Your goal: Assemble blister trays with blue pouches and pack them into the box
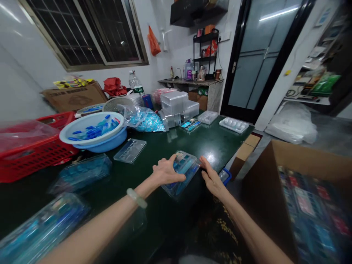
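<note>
The left hand (167,171) lies open across a clear plastic pack (184,169) on a dark green table (123,176), the right hand (211,176) open against its right edge, with a blue-and-white bowl (92,126) and red basket (33,150) far left and a cardboard box (291,161) of blurred packs near right.

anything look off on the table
Yes: the clear plastic boxes piled at the far end of the dark green table look askew. The lowest box on the left sits tilted, out of line with the rest of the stack.
</note>
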`<action>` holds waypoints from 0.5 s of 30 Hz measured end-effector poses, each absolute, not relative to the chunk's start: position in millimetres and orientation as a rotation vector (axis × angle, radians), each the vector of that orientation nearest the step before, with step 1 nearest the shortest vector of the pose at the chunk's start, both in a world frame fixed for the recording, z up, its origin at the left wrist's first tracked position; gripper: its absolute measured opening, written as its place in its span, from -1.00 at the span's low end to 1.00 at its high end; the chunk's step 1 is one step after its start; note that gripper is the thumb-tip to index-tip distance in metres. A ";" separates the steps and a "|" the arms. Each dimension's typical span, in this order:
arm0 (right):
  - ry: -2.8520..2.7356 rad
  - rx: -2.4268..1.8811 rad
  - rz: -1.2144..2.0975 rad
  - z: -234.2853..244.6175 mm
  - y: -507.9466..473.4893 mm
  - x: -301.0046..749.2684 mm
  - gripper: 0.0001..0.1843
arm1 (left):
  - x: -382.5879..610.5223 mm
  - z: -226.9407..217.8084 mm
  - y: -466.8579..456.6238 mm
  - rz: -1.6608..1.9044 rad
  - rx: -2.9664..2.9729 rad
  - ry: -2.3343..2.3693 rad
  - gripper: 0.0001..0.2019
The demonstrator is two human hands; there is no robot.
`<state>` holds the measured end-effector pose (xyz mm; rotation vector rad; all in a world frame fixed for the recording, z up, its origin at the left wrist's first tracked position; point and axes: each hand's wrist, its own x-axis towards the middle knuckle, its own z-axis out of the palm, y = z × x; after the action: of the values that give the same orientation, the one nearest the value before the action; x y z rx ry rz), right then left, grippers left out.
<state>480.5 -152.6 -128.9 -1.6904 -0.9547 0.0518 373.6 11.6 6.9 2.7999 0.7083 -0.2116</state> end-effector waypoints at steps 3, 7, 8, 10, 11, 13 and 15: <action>-0.904 -1.655 0.116 -125.9 -156.2 483.6 -0.45 | 369.4 -11.2 -5.3 -0.208 2.818 0.747 0.07; -0.801 -1.848 0.177 -108.9 -153.7 498.1 -0.51 | 372.7 -23.8 -8.7 -0.283 2.826 0.642 0.30; -0.791 -1.920 0.190 -104.0 -149.1 503.1 -0.48 | 375.5 -25.6 -5.2 -0.298 2.837 0.609 0.30; -0.812 -1.998 0.238 -96.2 -136.7 511.1 -0.40 | 381.4 -28.0 4.6 -0.330 2.862 0.553 0.25; -0.831 -2.017 0.267 -93.6 -130.4 513.1 -0.36 | 383.8 -28.7 9.5 -0.347 2.872 0.523 0.23; -0.840 -2.047 0.303 -91.6 -121.3 512.5 -0.30 | 385.4 -28.8 16.8 -0.359 2.891 0.451 0.20; -0.802 -2.074 0.313 -93.0 -119.8 507.4 -0.28 | 381.0 -27.4 18.6 -0.335 2.909 0.392 0.19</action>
<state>507.4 -119.8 -93.0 -2.0743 -0.8024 0.3134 381.0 18.6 -27.4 2.9089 0.3917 -0.3347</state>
